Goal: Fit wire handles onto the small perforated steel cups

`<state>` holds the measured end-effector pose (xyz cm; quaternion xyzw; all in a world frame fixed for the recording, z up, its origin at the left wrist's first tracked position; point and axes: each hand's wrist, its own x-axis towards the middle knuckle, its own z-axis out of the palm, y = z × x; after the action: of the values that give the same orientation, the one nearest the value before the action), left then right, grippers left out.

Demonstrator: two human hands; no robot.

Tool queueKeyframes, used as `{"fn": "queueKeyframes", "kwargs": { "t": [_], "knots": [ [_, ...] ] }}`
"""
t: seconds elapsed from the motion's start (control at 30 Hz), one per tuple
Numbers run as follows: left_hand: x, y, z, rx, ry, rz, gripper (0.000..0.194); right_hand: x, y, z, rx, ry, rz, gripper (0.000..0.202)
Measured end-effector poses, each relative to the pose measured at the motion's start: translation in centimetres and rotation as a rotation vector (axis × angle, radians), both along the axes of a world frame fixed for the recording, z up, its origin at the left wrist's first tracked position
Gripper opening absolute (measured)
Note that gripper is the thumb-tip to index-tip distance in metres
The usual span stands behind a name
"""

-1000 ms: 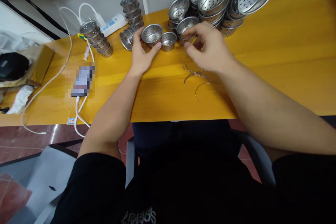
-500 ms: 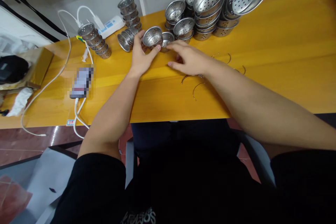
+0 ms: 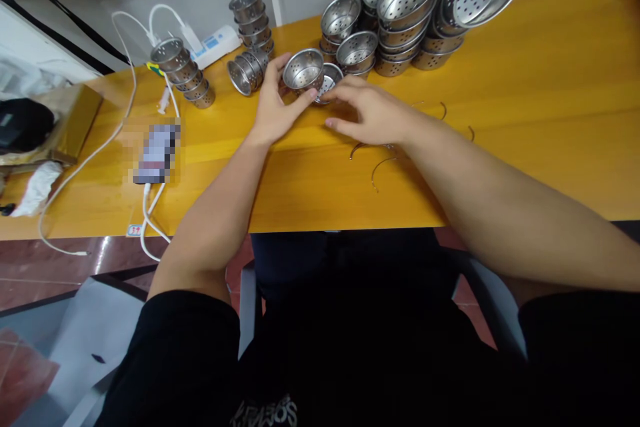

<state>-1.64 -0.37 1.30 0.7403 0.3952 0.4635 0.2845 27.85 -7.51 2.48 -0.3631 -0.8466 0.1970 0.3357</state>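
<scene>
My left hand (image 3: 281, 103) grips a perforated metal cup (image 3: 303, 71) between thumb and fingers, its mouth tilted toward me. Just right of it, a second, smaller-looking cup (image 3: 329, 82) is tipped so that its holed bottom shows. My right hand (image 3: 367, 110) has its fingertips at that second cup's rim, with thumb and fingers apart; whether it grips the rim is hard to tell. Behind the right hand stand more metal cups (image 3: 357, 52), stacked. Thin curved wires (image 3: 383, 170) lie on the table under and beside the right wrist.
Stacked cups (image 3: 193, 77) stand at the left, with others (image 3: 253, 17) near the back and tall stacks (image 3: 407, 7) at the back right. A phone (image 3: 157, 153) with white cables and a power strip (image 3: 217, 43) lie on the wooden table (image 3: 300, 193).
The cup in my left hand has moved slightly right. The second cup has tipped, so more of its inside shows. My right hand has shifted slightly right. The view has shifted a little.
</scene>
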Motion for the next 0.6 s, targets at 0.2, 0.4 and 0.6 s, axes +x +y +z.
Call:
{"fn": "queueKeyframes", "kwargs": {
  "t": [0.2, 0.4, 0.6],
  "knots": [
    [-0.1, -0.2, -0.7, 0.046, 0.074, -0.101, 0.095, 0.1, -0.9, 1.3, -0.074, 0.034, 0.0, 0.061],
    [-0.7, 1.0, -2.2, 0.041, 0.134, -0.155, 0.099, 0.7, -1.0, 1.7, -0.081, 0.075, -0.029, 0.058],
    [-0.9, 2.1, -3.2, 0.065, 0.149, -0.161, 0.113, 0.8, -0.9, 1.3, -0.016, 0.119, -0.057, 0.045]
  ]
}}
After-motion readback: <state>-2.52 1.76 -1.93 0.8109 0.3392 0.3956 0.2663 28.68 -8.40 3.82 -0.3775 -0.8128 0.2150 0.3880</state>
